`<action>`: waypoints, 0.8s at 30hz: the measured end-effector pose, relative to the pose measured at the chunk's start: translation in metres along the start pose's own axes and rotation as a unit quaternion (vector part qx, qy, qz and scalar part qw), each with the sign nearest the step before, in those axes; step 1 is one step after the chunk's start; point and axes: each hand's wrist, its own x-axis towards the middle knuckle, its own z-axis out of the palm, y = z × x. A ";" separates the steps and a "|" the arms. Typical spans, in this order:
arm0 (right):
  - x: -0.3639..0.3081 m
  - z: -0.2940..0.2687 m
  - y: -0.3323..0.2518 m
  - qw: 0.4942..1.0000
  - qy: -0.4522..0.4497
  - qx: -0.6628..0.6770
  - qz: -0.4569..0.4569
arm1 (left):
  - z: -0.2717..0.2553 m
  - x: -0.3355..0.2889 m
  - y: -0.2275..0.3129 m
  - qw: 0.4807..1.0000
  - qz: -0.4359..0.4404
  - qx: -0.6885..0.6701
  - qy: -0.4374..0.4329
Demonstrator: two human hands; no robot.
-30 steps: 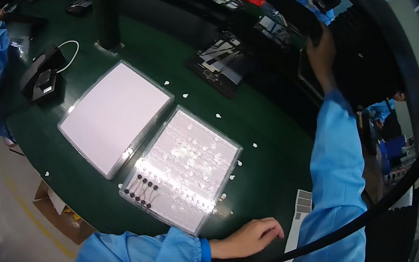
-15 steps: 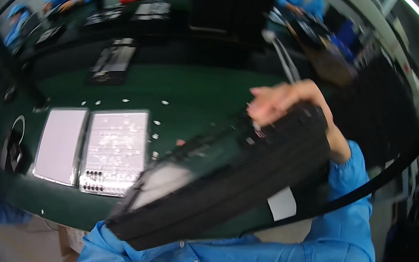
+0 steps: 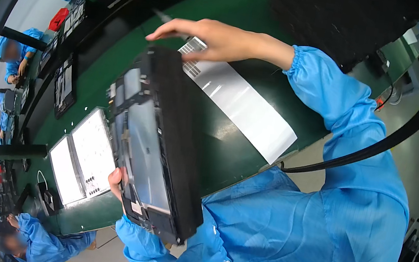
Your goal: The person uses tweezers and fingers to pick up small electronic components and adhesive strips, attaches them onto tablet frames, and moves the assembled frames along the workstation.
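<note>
A thick black slab-shaped electronic device (image 3: 147, 143) is held tilted above the front of the bench. Its left face shows silver-grey panels and small inner parts; its other side is a plain black wall. My left hand (image 3: 115, 182) grips the lower left edge, thumb in sight and the other fingers hidden behind it. At the upper end, my right hand (image 3: 215, 41) is open, index finger stretched out past the device's top and thumb down beside its corner. Whether it touches the device I cannot tell. Behind this hand lies a long white sheet (image 3: 256, 114) with a dark grid at its far end.
On the green bench (image 3: 221, 160), left of the device, lies an open clear-covered folder (image 3: 91, 148) with white pages and small dark pieces. A similar black device (image 3: 65, 86) lies farther back. A black hose (image 3: 364, 155) arcs across the right. Co-workers in blue sit at left.
My view has turned. The device has swung from a slant to nearly upright, showing its inner face. My right hand has opened out at its top, and more of the white sheet shows.
</note>
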 end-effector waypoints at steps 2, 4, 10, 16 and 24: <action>-0.027 0.016 0.037 0.994 0.091 0.064 0.020 | 0.004 -0.014 0.001 0.996 0.035 0.055 0.056; -0.053 0.020 0.046 0.975 0.129 0.148 0.107 | -0.001 -0.011 -0.003 0.969 0.094 0.183 0.140; -0.060 0.024 0.041 0.935 0.206 0.204 0.205 | 0.018 0.002 -0.025 0.923 0.103 0.357 0.099; -0.056 0.017 0.053 0.934 0.168 0.200 0.243 | 0.069 -0.004 0.010 0.397 0.273 0.876 -0.008; -0.048 0.027 0.055 0.927 0.137 0.246 0.246 | 0.144 0.124 0.000 0.318 0.348 0.819 -0.328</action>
